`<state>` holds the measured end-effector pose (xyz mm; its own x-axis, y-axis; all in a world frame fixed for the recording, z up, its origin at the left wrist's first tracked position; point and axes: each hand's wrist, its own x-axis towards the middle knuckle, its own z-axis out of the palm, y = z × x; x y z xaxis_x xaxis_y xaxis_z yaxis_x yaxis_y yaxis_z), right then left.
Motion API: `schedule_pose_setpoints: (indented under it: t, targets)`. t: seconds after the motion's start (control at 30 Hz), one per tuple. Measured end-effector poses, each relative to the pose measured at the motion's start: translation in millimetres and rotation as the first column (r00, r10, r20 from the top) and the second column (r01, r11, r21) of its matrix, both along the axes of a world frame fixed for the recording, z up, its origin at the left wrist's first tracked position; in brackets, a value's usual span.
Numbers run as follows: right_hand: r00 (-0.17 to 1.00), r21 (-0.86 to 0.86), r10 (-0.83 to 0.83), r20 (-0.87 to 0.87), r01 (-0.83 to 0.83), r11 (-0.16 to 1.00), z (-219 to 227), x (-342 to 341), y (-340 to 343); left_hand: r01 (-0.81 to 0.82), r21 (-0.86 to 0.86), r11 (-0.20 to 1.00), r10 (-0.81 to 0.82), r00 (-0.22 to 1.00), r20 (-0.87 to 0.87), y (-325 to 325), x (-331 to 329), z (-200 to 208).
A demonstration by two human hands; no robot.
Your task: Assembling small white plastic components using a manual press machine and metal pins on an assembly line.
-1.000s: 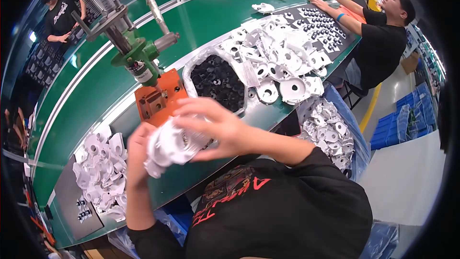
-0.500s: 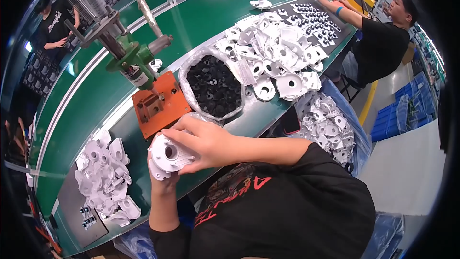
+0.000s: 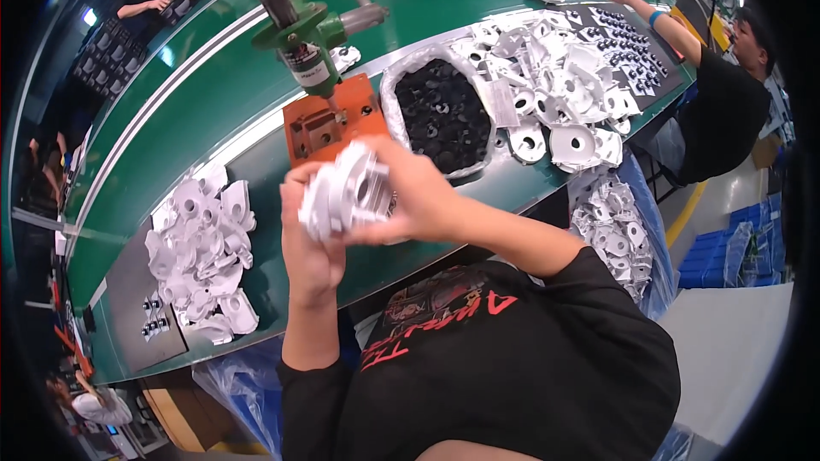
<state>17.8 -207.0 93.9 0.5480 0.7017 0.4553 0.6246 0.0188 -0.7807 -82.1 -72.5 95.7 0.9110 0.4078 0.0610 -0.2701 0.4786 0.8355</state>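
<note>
Between my two hands is a white plastic housing [image 3: 342,192] with a round hole and raised ribs, tilted and slightly blurred. My left hand [image 3: 309,252] grips it from the left and below. My right hand [image 3: 417,192] closes on its right side, the thumb along the lower edge and the fingers over the top. Just beyond the hands stands the orange base plate [image 3: 354,107] of a green hand press [image 3: 307,47]. The housing hides the near part of that plate.
White parts are heaped at the left [image 3: 205,248] and right [image 3: 555,77]. A lined container [image 3: 389,90] of small black parts stands beside the press. Below the table edge is a bag of white parts [image 3: 615,230]. A co-worker [image 3: 726,111] reaches over the table at far right.
The housing has turned in my hands: its holed face, earlier toward me, now points more to the right. The whole view has shifted. The co-worker's hand is off the white part.
</note>
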Motion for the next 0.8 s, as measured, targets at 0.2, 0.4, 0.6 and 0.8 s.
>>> schedule_pose_setpoints:
  t: [0.2,0.4,0.6,0.8]
  targets:
    - [0.982,0.056,0.106,-0.159,-0.099,0.994,-9.9,-7.7,10.2,-0.301,0.407,0.862,0.235,0.95,0.206,-6.3,-3.1,-14.1]
    - [0.951,-0.089,-0.14,0.274,0.17,0.981,-15.7,45.7,-25.9,-0.303,0.579,0.757,0.285,0.95,0.125,34.6,-0.1,-9.8]
    - [0.777,-0.441,-0.427,0.462,0.619,0.65,-53.3,104.1,-44.7,-0.135,0.982,-0.132,0.299,0.939,0.17,78.9,44.5,-22.7]
    - [0.795,-0.471,-0.371,0.48,0.59,0.656,-61.3,109.8,-37.2,-0.105,0.933,-0.344,0.187,0.966,0.177,92.8,84.0,-53.8]
